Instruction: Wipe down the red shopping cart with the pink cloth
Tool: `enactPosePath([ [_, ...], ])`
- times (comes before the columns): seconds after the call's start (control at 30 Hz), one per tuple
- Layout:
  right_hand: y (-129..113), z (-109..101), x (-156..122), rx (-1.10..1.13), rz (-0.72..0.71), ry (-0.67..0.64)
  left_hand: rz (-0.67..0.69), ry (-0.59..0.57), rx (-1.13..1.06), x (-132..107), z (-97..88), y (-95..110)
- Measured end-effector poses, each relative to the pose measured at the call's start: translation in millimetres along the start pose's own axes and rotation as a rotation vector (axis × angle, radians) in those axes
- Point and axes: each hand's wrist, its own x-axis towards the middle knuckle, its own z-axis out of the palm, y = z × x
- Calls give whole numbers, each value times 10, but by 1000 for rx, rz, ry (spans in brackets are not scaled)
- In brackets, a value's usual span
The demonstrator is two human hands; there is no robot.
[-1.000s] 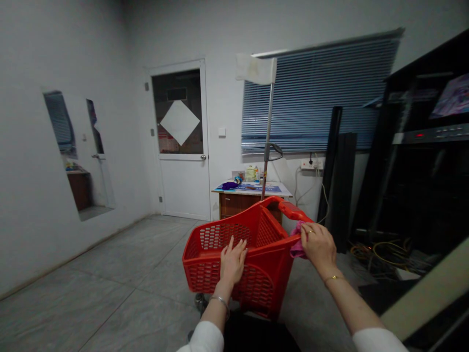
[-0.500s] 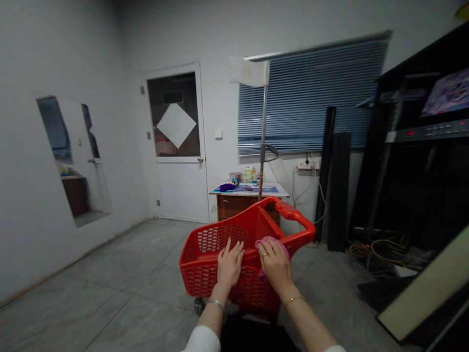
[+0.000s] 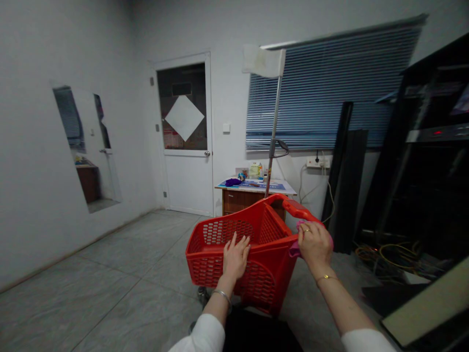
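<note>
left hand lies open on the red shopping cart at 12 o'clock, right hand clenched round a pink cloth on the rim at 1 o'clock, just short of the handle

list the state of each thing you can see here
left hand: open, flat against the basket
right hand: closed on the cloth at the basket's rim
pink cloth: bunched in the right hand
red wheeled basket: standing on the floor
white door: shut
window blind: lowered
wooden drawer cabinet: drawers shut
red indicator light: lit
</note>
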Motion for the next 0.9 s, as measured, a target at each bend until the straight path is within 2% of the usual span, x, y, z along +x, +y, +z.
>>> enactPosePath([
  [0.13,-726,50,-240,58,-109,-86,22,8,35,9,2,-25],
  [0.23,-1022,65,-326,136,-167,-95,39,-1,59,12,-21,-68],
  [0.3,-1019,46,-304,183,-206,-93,46,2,66,8,-41,-97],
  [0.37,-873,7,-229,206,-222,-97,50,7,69,1,-57,-115],
  [0.57,-6,-61,89,109,-103,-100,55,-10,89,-2,-79,-101],
  [0.67,264,-35,158,54,-32,-47,51,-14,82,0,-90,-79],
  [0.7,268,-26,154,38,-11,-27,47,-13,74,0,-93,-71],
  [0.77,128,-15,104,14,13,2,39,-14,60,0,-100,-54],
  [0.9,-557,4,-103,54,-63,-73,28,-25,52,3,-101,-27],
])
